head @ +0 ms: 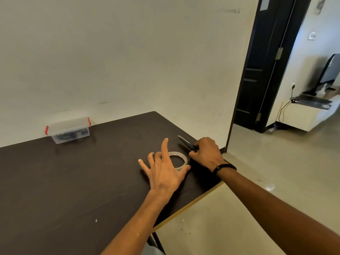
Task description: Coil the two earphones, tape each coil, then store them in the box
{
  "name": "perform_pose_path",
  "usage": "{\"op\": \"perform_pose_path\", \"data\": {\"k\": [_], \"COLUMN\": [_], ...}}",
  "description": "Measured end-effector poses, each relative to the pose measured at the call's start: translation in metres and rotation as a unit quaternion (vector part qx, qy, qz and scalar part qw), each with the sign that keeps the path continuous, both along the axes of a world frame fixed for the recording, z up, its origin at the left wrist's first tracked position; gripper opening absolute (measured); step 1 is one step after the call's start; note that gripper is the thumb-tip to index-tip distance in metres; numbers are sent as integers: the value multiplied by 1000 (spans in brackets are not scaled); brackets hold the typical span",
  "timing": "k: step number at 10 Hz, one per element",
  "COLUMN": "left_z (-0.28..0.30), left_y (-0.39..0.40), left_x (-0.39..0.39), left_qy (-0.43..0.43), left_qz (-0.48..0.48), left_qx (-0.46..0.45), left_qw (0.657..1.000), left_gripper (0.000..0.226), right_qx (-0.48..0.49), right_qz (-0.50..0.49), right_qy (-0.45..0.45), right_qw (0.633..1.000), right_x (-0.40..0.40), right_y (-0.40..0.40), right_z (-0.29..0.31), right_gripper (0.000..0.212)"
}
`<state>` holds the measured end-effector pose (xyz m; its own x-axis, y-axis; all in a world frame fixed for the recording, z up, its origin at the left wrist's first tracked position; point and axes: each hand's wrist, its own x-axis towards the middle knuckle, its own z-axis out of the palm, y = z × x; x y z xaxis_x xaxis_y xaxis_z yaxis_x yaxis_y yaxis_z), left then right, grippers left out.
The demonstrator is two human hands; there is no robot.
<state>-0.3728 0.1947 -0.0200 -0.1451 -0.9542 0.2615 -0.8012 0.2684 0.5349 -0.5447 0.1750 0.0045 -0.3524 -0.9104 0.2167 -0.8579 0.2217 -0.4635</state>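
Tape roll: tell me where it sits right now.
In the head view the tape roll lies flat near the table's right edge, under the spread left hand, beside the right hand gripping scissors.

A dark table (73,181) stands against a pale wall (128,52), beside a dark door (257,80).

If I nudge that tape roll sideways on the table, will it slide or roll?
The tape roll lies flat on its side, so it would probably slide, not roll. It looks thin and hollow, likely light. The left hand hovers spread above it and could steady it.
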Motion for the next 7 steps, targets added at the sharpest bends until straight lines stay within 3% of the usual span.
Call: {"op": "perform_pose_path", "data": {"k": [2, 4, 6, 7], "left_z": [1, -1, 1, -3], "left_y": [-21, -37, -30, -18], "left_x": [-4, -8, -4, 8], "left_qy": [50, 43, 69, 85], "left_qz": [6, 9, 4, 22], "left_qx": [18, 28, 20, -17], "left_qw": [999, 999, 997, 996], "left_gripper": [120, 122, 132, 122], "right_qx": [-3, -5, -22, -85], "right_qz": [-20, -3, 8, -20], "right_qy": [-34, -31, 43, 64], "right_qw": [999, 999, 999, 994], "right_x": [3, -5, -5, 3], "right_y": [-14, -18, -10, 11], "right_z": [-14, -23, -34, -29], "right_gripper": [27, 30, 44, 41]}}
